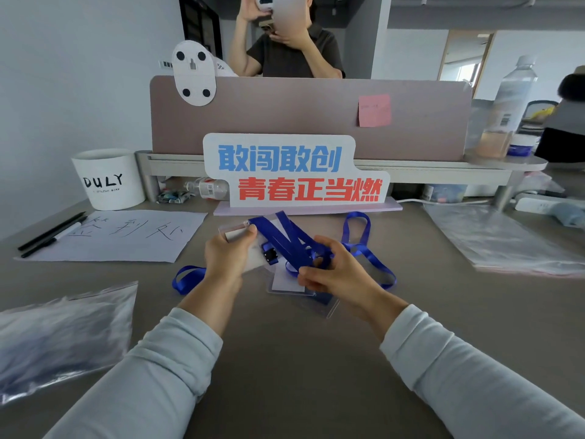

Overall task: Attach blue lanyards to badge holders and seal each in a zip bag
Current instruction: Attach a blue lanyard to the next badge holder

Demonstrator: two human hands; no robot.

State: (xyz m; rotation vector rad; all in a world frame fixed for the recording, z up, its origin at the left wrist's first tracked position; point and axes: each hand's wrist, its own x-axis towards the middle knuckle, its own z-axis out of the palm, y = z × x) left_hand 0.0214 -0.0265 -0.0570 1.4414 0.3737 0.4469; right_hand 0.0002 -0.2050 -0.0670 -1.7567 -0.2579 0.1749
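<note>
Two hands work above the middle of the table (pixel 300 359). The left hand (pixel 228 255) grips the upper edge of a clear plastic pouch (pixel 235 232), thumb on top and fingers curled beneath. Whether this pouch is a badge holder or a zip bag cannot be told. The right hand (pixel 332 270) pinches the gathered straps of a blue lanyard (pixel 281 232). The straps run up and to the left, across the pouch, as far as the left thumb. The black clip (pixel 270 256) of the lanyard sits between the two hands, against the clear plastic.

A badge holder (pixel 294 288) lies flat on the table under the hands, partly hidden by the right hand. A second lanyard (pixel 364 245) lies looped on the table just right of the right hand. A third blue loop (pixel 186 277) shows beside the left wrist.

A stack of zip bags (pixel 506 239) lies at the right, well apart from the hands. A filled bag (pixel 63 337) with blue contents lies at the left edge.

At the far left are a written sheet of paper (pixel 120 236), two pens (pixel 50 232) and a white cup (pixel 109 179). A lettered sign (pixel 294 171) stands against the divider (pixel 310 115), which carries a pink sticky note (pixel 374 109).
</note>
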